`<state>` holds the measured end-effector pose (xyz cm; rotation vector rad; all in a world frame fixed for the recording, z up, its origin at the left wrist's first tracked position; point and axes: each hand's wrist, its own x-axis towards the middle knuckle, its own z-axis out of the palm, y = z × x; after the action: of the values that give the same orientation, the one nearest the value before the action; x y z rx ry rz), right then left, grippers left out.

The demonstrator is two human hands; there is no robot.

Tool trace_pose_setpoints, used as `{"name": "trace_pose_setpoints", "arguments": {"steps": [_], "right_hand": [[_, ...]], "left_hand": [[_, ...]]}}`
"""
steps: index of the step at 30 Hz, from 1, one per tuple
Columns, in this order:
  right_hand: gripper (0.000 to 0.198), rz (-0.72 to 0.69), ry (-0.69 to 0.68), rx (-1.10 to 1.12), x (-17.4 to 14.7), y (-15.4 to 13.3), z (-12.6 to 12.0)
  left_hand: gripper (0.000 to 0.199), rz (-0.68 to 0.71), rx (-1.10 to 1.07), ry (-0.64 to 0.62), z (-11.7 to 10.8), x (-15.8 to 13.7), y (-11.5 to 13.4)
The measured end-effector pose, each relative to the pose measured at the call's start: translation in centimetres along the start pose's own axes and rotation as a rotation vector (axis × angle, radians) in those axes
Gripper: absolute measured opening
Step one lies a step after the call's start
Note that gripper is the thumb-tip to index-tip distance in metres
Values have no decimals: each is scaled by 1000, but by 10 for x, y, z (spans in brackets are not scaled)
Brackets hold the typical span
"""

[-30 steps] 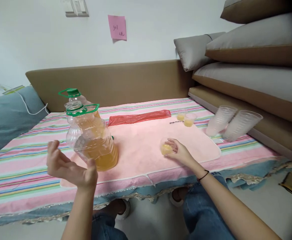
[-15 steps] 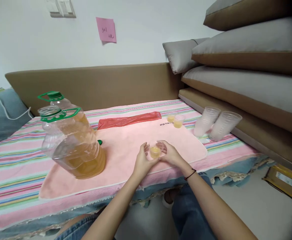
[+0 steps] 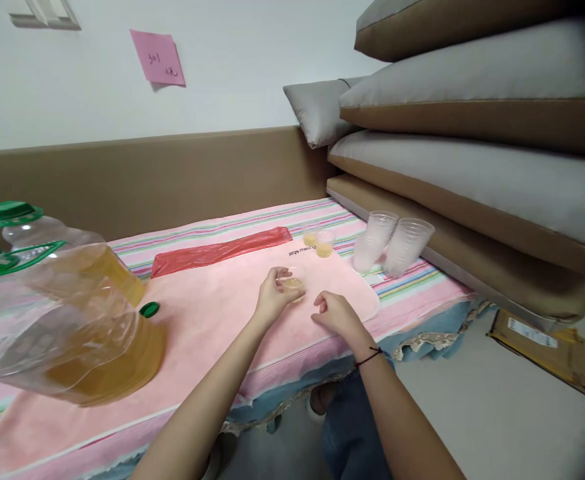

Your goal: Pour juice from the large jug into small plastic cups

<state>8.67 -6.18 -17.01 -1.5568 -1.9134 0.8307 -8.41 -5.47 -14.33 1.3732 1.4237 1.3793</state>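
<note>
Cushions (image 3: 472, 113), grey and brown: piling up at upper right.
Striped cloth (image 3: 297, 212): spreading across the middle.
Pink mat (image 3: 207, 307): lying over the cloth, centre to lower left.
Two bottles of amber liquid: front bottle (image 3: 107, 353) standing at lower left, back bottle (image 3: 122, 273) standing just behind.
Red plastic (image 3: 222, 251): lying flat, centre.
Two stacks of clear cups (image 3: 407, 247): leaning, right of centre.
Left hand (image 3: 272, 293), centre: its grip is closing around the near cup's left side.
Right hand (image 3: 337, 313), right of the near cup: fingers curling loosely, holding nothing, not touching it.
Near cup (image 3: 293, 284), with some yellowish liquid, mid-frame over the mat: probably light, thin-walled, easily squeezed and spilled, slippery if wet; best taken gently around the sides below the rim.
Two filled cups (image 3: 324, 248): standing beyond, near the mat's far edge.
Green cap (image 3: 149, 309): lying beside the bottles.
Obscured: fingers are covering part of the near cup; whether its base is touching the mat is unclear. The left edge is cutting off the front bottle's neck.
</note>
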Motion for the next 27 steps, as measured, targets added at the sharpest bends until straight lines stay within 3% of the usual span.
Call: {"name": "trace_pose_setpoints", "arguments": {"steps": [8,12,18,27], "right_hand": [[38,66,-88,-178,-11,-17,-1],[38,78,-90,-229,-13,-23,-2],[40,89,-84,-252,-14,-28,-3],[42,107,-76,-258,-14,-32,-1]], "left_hand": [[58,0,-31,-116,86,72,10],[59,-14,-32,-128,113,92,3],[55,-24,-36,-105,131,105,-13],[58,-1,-53,-111,139,108,-32]]}}
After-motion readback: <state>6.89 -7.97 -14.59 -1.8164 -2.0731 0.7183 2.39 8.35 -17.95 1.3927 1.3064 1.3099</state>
